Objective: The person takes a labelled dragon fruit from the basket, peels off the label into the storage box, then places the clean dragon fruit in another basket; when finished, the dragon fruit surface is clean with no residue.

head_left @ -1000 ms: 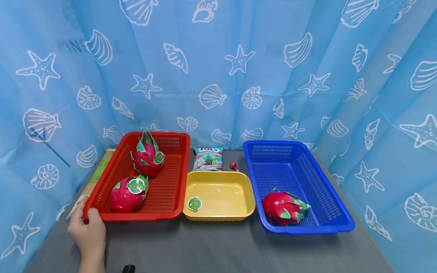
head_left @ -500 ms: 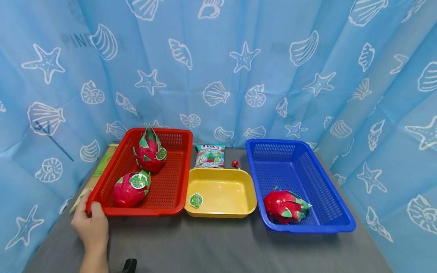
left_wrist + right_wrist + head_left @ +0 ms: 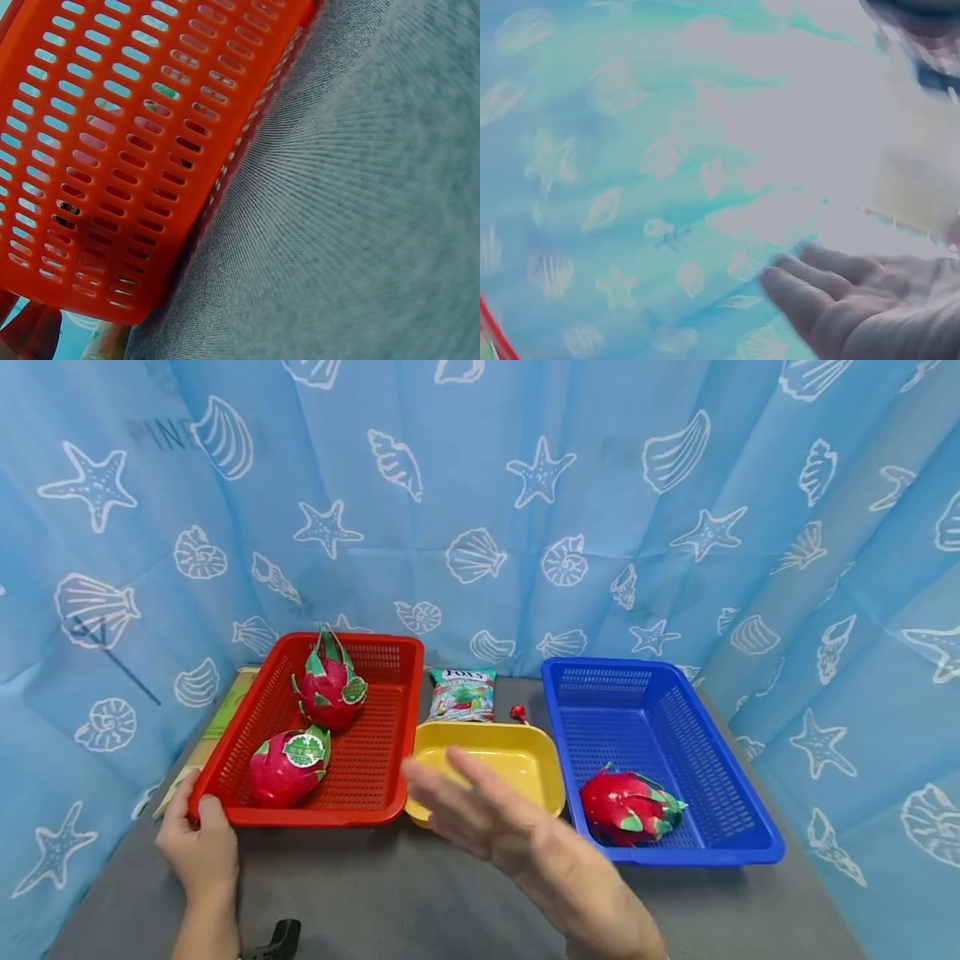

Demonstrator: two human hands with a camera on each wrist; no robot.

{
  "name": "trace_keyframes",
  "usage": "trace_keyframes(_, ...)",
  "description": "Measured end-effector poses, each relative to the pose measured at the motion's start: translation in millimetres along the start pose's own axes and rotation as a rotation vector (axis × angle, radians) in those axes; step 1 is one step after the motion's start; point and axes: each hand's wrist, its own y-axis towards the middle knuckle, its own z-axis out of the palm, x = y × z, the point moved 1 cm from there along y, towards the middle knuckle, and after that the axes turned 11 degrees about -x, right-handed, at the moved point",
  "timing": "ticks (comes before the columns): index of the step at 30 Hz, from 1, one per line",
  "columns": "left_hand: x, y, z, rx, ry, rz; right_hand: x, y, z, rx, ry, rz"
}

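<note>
My left hand [image 3: 198, 842] grips the front left corner of a red plastic basket [image 3: 322, 817], thumb over the rim. Two dragon fruits lie inside it: one upright at the back [image 3: 327, 695] and one near the front [image 3: 288, 767], each with a green sticker. In the left wrist view the slotted wall of the red basket [image 3: 127, 172] fills the left half. My right hand [image 3: 517, 835] hangs with fingers stretched out, holding nothing, and overlaps the yellow tray [image 3: 551, 760] in the head view. The right wrist view shows its palm [image 3: 877, 307] turned up.
A blue basket [image 3: 750, 855] with one dragon fruit [image 3: 632, 807] stands on the right. Behind the yellow tray are a candy bag [image 3: 462, 695] and a red lollipop [image 3: 519, 713]. A green-yellow package [image 3: 225, 710] lies left of the red basket. A blue curtain [image 3: 480, 527] hangs behind.
My right hand has come into view from the bottom, now in front of the yellow tray. My left hand stays on the red basket's corner. The head view has shifted slightly.
</note>
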Motion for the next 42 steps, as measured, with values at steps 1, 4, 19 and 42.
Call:
trace_keyframes(1, 0.2, -0.1, 0.0, -0.004, -0.004, -0.001, -2.1, 3.2, -1.5, -0.003, 0.075, -0.025)
trace_keyframes(4, -1.0, 0.4, -0.2, -0.010, -0.019, -0.008, -12.1, 18.0, -9.2, -0.003, 0.423, -0.164)
trace_keyframes(19, -3.3, -1.9, -1.6, -0.014, -0.082, -0.006, -44.2, 32.2, -11.3, 0.062, 0.621, -0.110)
trace_keyframes(42, -1.4, -1.4, 1.2, 0.033, -0.077, -0.001, -208.1, 122.4, -35.6, -0.485, -0.748, 0.565)
